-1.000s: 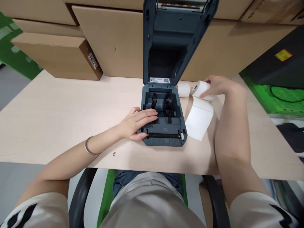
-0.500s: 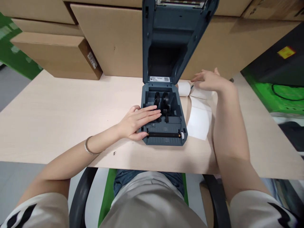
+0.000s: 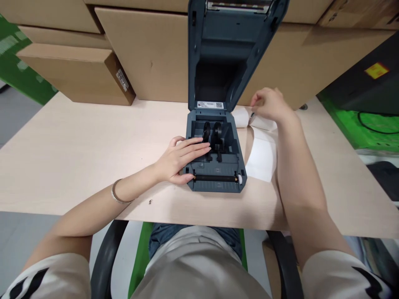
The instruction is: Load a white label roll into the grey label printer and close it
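A dark blue-grey label printer (image 3: 216, 165) stands on the table with its lid (image 3: 237, 41) raised. Inside its bay are two black roll holders (image 3: 217, 129), and a black roller (image 3: 215, 178) runs across the front. My left hand (image 3: 183, 160) lies with stretched fingers over the printer's left wall, holding nothing. Right of the printer lie two white paper rolls, one roll (image 3: 240, 117) close against it and another (image 3: 263, 122) beside it, with a loose white strip (image 3: 262, 155) trailing forward. Above the rolls, my right hand (image 3: 269, 104) has its fingers curled together; what is in them is hidden.
Cardboard boxes (image 3: 146, 54) form a wall behind the table (image 3: 93, 141). A smaller carton (image 3: 67, 74) stands at the back left. To the right are a dark panel with a yellow label (image 3: 376, 70) and a green surface with a black cable (image 3: 375, 128). Chair armrests flank my lap.
My right hand has curled its stretched fingers inward and shifted slightly left over the rolls. The loose strip has moved a little. My left hand stays on the printer.
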`<state>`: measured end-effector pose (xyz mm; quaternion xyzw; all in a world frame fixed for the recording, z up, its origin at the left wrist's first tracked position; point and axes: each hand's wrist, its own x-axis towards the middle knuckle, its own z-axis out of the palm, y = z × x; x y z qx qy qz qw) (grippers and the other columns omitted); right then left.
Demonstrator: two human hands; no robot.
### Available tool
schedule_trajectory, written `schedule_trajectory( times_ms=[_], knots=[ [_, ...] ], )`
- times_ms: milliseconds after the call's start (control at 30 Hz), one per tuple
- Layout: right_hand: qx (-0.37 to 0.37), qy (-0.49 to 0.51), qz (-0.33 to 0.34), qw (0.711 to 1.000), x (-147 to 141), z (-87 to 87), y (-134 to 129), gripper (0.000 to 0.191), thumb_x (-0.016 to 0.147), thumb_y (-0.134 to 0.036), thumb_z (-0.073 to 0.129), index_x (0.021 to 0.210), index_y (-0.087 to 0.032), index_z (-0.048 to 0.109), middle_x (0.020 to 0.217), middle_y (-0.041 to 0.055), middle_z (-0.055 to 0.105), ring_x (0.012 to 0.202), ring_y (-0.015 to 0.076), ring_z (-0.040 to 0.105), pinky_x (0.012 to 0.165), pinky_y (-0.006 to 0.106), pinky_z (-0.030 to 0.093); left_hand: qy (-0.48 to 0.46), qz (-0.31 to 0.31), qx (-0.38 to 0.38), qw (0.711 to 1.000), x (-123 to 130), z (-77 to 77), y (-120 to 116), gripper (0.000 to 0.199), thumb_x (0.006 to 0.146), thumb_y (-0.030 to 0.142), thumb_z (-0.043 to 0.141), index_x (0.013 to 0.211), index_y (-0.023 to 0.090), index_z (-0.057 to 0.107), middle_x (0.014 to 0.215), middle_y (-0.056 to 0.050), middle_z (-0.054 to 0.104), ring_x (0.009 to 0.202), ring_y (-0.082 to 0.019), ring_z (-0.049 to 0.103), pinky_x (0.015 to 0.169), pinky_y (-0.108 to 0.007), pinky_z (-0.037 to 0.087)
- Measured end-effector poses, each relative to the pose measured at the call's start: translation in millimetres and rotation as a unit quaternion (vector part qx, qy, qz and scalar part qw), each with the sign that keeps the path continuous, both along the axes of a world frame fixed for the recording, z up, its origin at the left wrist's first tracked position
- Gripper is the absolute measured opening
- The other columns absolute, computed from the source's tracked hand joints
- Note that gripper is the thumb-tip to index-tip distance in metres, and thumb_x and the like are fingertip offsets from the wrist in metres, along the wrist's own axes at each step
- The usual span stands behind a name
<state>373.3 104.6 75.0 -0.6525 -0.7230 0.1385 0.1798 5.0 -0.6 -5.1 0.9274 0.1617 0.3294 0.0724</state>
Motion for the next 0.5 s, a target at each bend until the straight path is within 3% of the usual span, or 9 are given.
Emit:
schedule_trajectory(
  times_ms=[67,133,300,500],
  knots=[
    [0.031,-0.071,-0.037,0.996,-1.6,-1.6,1.5,0.009,0.089,-0.012,0.063,0.081,-0.016,0.066,0.128,0.0211,0.072,0.139,0.0342,0.053,0.132,0.066,-0.005,-0.008,-0.003,0.007,1.000,0.6,0.9,-0.6,0.081,0.104,0.073,0.022,0.165,0.024,0.045,0.156,-0.014,0.066,0.146,-0.036,0.060,0.110,-0.049,0.035],
    [0.001,-0.110,-0.035,0.993,-1.7,-0.8,1.1,0.010,0.089,-0.018,0.067,0.080,-0.015,0.071,0.121,0.0207,0.075,0.140,0.0382,0.052,0.130,0.066,-0.016,-0.013,-0.006,0.008,1.000,0.9,2.8,-1.3,0.080,0.105,0.073,0.022,0.164,0.024,0.045,0.156,-0.013,0.066,0.145,-0.035,0.061,0.109,-0.049,0.035],
    [-0.110,-0.112,0.016,0.987,-5.1,-1.5,0.2,0.014,0.088,-0.033,0.070,0.084,-0.026,0.081,0.096,0.0054,0.081,0.122,0.0325,0.069,0.133,0.069,-0.013,0.018,-0.007,-0.006,1.000,-0.2,10.3,-3.1,0.079,0.106,0.072,0.020,0.167,0.026,0.041,0.157,-0.014,0.064,0.137,-0.034,0.064,0.108,-0.049,0.035],
    [-0.100,-0.159,0.053,0.981,-17.0,-16.5,6.0,0.010,0.073,-0.019,0.075,0.065,-0.024,0.071,0.066,0.0021,0.069,0.097,0.0337,0.074,0.132,0.075,-0.002,0.026,0.016,0.020,0.999,-1.8,11.2,-4.1,0.084,0.104,0.073,0.018,0.169,0.024,0.037,0.152,-0.012,0.069,0.137,-0.035,0.060,0.110,-0.050,0.035]
  ],
)
